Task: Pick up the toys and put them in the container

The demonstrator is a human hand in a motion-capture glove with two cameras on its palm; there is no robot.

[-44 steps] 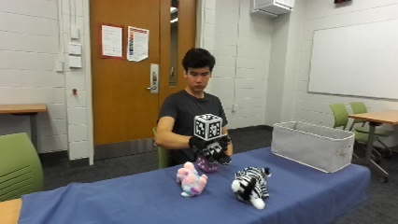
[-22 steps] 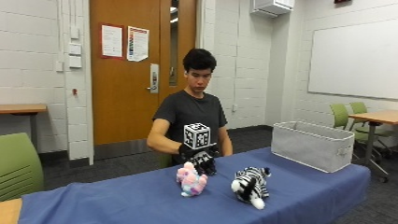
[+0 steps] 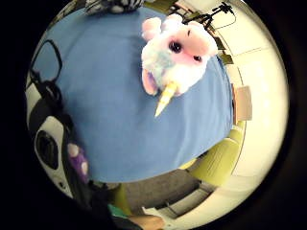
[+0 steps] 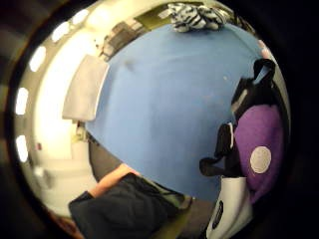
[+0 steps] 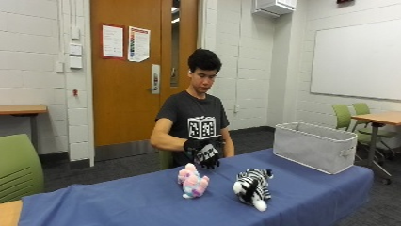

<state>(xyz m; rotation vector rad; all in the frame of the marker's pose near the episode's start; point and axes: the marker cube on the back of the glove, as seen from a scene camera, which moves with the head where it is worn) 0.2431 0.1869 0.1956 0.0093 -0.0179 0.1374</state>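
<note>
Blue cloth: it covers the counter (image 5: 125, 202) from end to end, and all the toys sit on it.
Hand: the gloved right hand (image 5: 204, 154) hangs just above the counter's far edge, in front of the person's chest, knuckles toward the outside camera.
Grip: something purple with pale spots (image 4: 261, 149) sits tucked right against the palm in both palm views; it looks like a small toy and the fingers seem curled round it, but the outside view is too small to confirm what it is.
Unicorn: the pastel plush unicorn (image 5: 193, 181) stands on the cloth just in front of the hand, apart from it; the little finger side palm view catches its pink face, dark eyes and yellow horn (image 3: 165, 98) pointing toward the hand.
Zebra: the black-and-white striped plush zebra (image 5: 253, 186) lies beside the unicorn, on the side nearer the container, not touching it.
Container: the grey fabric bin (image 5: 316, 146) stands upright at the end of the counter, well apart from both plush toys and from the hand; nothing shows above its rim.
Other hand: the bare left arm rests down by the counter edge, its hand hidden behind the glove and counter.
Room: wooden door (image 5: 134, 70) behind the person, green chair (image 5: 19, 169) at the near corner.
</note>
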